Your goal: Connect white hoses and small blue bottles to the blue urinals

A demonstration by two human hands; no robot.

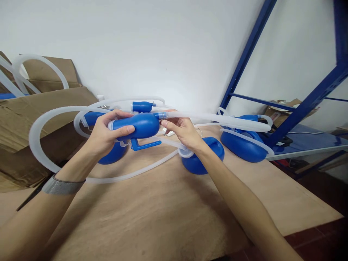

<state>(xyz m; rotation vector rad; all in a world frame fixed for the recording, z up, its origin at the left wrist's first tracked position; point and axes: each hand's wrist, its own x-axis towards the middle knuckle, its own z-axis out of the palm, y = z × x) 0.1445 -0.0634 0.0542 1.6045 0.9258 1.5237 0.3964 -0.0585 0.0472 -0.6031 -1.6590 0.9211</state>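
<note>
My left hand (102, 134) is closed round the left end of a blue plastic bottle (144, 125), its thumb lying along the near side. Below the bottle hangs a blue L-shaped handle (146, 145). From the bottle's right-hand neck runs a translucent ribbed hose (206, 118), with a band or clamp (163, 115) at the joint. My right hand (186, 133) is closed around the hose just beside this joint; its fingers are partly hidden behind the hose. The bottle is held above the wooden table (152, 210).
Blue rounded containers (194, 165) with hoses stand on the table, another container (241, 146) farther right. A smaller blue bottle (143, 106) is behind my hands. An opened cardboard box (62, 107) stands left, a blue metal rack (246, 54) right. A hose loop (35, 134) curves around my left arm.
</note>
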